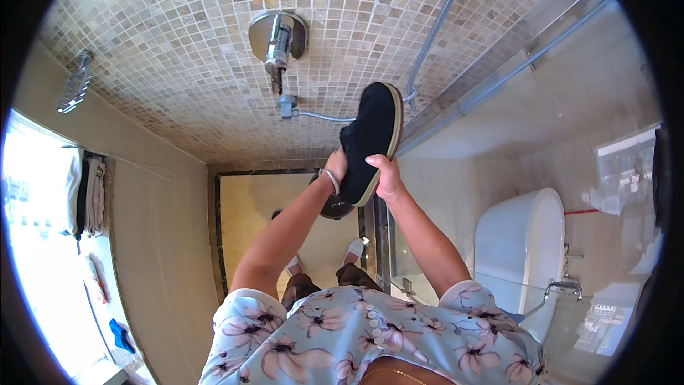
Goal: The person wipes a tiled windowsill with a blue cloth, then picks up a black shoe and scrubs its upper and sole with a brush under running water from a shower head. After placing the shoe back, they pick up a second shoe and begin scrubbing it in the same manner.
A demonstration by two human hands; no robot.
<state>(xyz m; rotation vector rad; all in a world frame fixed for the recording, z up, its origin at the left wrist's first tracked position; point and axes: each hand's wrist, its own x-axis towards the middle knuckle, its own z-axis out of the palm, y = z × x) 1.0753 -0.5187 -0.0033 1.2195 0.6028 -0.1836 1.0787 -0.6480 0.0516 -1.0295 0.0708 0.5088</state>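
Note:
A black slip-on shoe (375, 123) with a pale, layered sole is raised in front of me, its toe pointing up towards the tiled wall. My right hand (388, 175) grips it along the sole edge, with the thumb lying over the dark upper. Against the opposite side, near the shoe's opening, is my left hand (336, 164); its fingers are hidden by the shoe. A bracelet (330, 181) circles the left wrist. Below the shoe, a dark round basin (336, 209) rests on the floor, partly covered by the shoe and my left arm.
A shower mixer (279, 43) and metal hose (435, 27) are on the mosaic wall (342, 5). At left are a wire soap rack (76, 85) and folded cloths (92, 192) by the window. Beyond a glass panel at right stands a white bathtub (513, 240). A dark object (276, 214) lies beside my left forearm.

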